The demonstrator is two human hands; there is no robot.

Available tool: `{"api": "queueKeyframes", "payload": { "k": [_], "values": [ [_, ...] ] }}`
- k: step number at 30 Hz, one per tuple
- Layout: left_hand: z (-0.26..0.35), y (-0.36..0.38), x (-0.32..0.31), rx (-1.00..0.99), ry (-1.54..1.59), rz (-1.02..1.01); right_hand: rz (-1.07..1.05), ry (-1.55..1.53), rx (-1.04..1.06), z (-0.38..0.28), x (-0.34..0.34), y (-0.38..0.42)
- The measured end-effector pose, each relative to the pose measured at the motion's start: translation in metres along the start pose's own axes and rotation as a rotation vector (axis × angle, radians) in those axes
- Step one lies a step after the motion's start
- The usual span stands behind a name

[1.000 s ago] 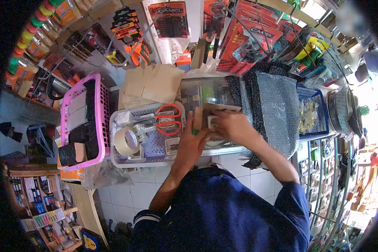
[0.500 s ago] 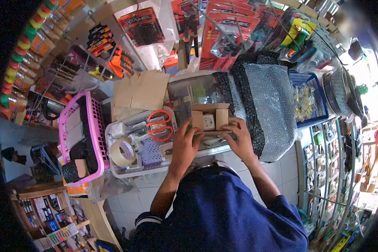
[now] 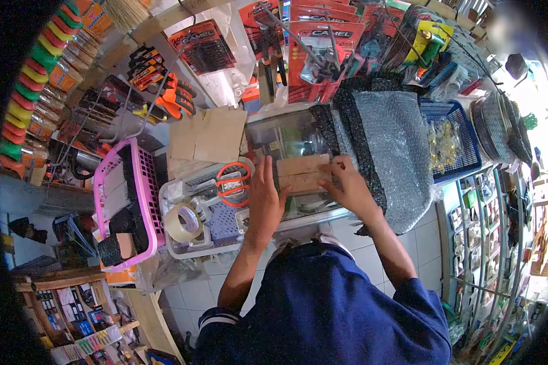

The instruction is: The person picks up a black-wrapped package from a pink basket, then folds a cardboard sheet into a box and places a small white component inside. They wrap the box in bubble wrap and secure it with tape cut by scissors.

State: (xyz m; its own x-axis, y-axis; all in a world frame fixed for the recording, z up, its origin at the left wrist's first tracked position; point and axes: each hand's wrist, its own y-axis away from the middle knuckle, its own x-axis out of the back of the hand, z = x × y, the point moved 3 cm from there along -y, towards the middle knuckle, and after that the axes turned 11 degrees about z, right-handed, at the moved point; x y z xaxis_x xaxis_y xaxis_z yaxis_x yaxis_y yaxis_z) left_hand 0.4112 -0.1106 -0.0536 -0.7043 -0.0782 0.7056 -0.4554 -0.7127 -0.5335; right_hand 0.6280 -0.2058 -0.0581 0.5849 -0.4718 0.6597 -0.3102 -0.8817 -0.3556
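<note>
A small brown cardboard box (image 3: 304, 173) sits on the glass counter top, its upper flaps folded over so that a seam runs across the middle. What is inside is hidden now. Along the box's left side my left hand (image 3: 266, 198) rests with straight fingers, its thumb at the front left corner, bracing the box. With bent fingers my right hand (image 3: 351, 187) grips the right end, fingertips on the top and thumb near the front edge.
Left of the box stands a grey basket (image 3: 170, 243) with packing tape (image 3: 183, 222) and orange-handled scissors (image 3: 232, 184). Flat cardboard (image 3: 207, 135) lies behind it, near a pink basket (image 3: 145, 243). Bubble wrap (image 3: 396, 158) and a blue basket (image 3: 469, 164) are to the right.
The box stood open with a white socket showing inside; its flaps are now folded down over it. My right hand has moved up onto the box's right end.
</note>
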Motion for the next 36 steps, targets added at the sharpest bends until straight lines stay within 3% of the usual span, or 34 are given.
{"api": "queueKeyframes", "payload": {
  "k": [5, 8, 14, 17, 21, 27, 30, 33, 36],
  "values": [
    [0.011, 0.003, -0.008, -0.229, -0.128, -0.199, 0.064, 0.079, 0.012, -0.013, -0.002, 0.009],
    [0.017, 0.01, -0.015, -0.197, -0.146, -0.337, 0.117, 0.229, 0.13, -0.004, -0.014, 0.016],
    [0.005, 0.019, -0.027, -0.243, -0.247, -0.321, 0.248, 0.18, 0.219, -0.043, -0.019, 0.018],
    [0.006, 0.018, -0.027, -0.244, -0.271, -0.347, -0.065, 0.307, 0.156, -0.01, -0.056, 0.026],
    [0.001, 0.019, -0.025, -0.171, -0.113, -0.281, -0.015, 0.301, 0.248, -0.014, -0.054, 0.02],
    [0.001, 0.008, 0.053, -0.097, 0.09, -0.105, -0.126, 0.43, 0.218, -0.027, -0.047, -0.003],
    [-0.027, 0.017, 0.131, -0.002, 0.187, 0.146, -0.149, 0.424, 0.23, -0.033, -0.042, -0.011],
    [-0.06, 0.033, 0.205, 0.205, -0.043, 0.321, -0.134, 0.434, 0.223, -0.052, -0.036, -0.017],
    [-0.106, 0.045, 0.243, 0.276, -0.049, 0.219, -0.055, 0.387, 0.314, -0.09, -0.03, -0.03]
  ]
}}
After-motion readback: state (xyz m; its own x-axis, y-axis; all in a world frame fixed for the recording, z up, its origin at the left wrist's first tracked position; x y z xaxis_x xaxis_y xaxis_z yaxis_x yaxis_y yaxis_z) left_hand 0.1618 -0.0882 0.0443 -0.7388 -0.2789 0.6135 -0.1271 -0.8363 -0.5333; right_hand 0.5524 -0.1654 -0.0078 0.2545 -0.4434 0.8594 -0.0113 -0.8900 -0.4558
